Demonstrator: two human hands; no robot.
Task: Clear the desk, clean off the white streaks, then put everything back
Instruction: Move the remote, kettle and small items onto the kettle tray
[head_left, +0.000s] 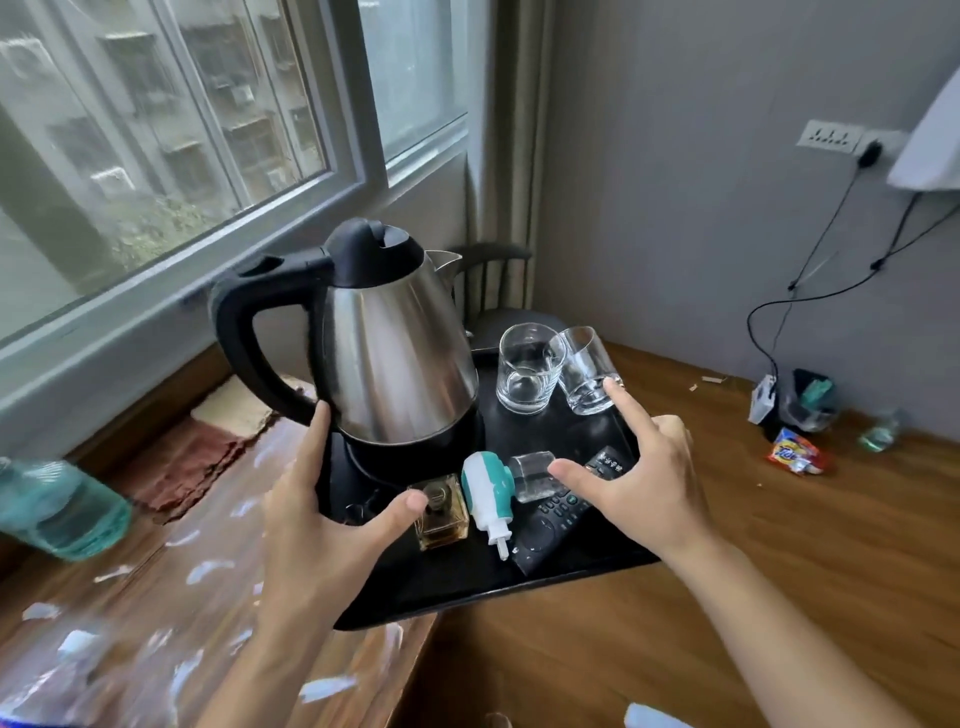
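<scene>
— While the black tray (467, 587) hangs partly over the desk (156, 597) edge, where are the hands?
— The left hand (317, 525) is spread, fingers at the base of the kettle (395, 358), thumb near the perfume bottle (441, 512). The right hand (639, 478) is spread too, its forefinger touching a tilted glass (587, 374).
— And the streaks?
— White streaks (208, 569) cover the left part of the desk.
</scene>
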